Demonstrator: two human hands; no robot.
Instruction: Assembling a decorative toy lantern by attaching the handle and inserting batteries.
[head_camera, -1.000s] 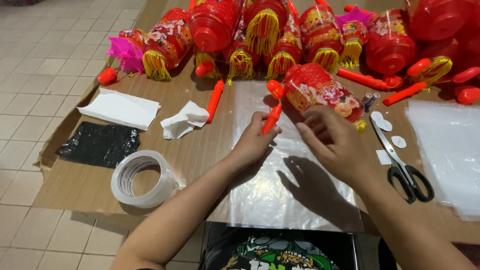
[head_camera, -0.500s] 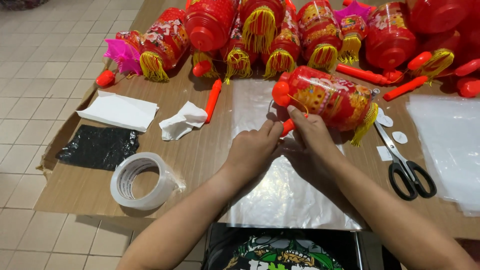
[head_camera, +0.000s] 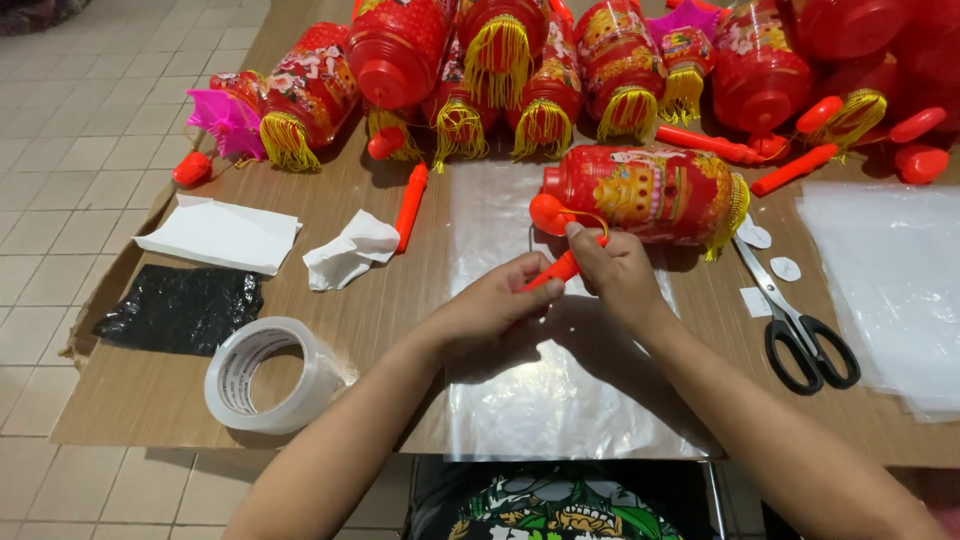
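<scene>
A red paper lantern with a yellow fringe lies on its side on a clear plastic sheet laid over the brown board. A red handle stick joins to the lantern's round red end cap by a thin loop. My left hand grips the lower part of the stick. My right hand pinches the stick's upper end, just below the cap.
Many more red lanterns lie along the far edge, with loose red sticks between them. A tape roll, black sheet, white paper and crumpled tissue sit left. Black scissors and clear sheets lie right.
The lantern was turned and laid down on its side to the right. Both hands came together on the red stick at the lantern's end cap.
</scene>
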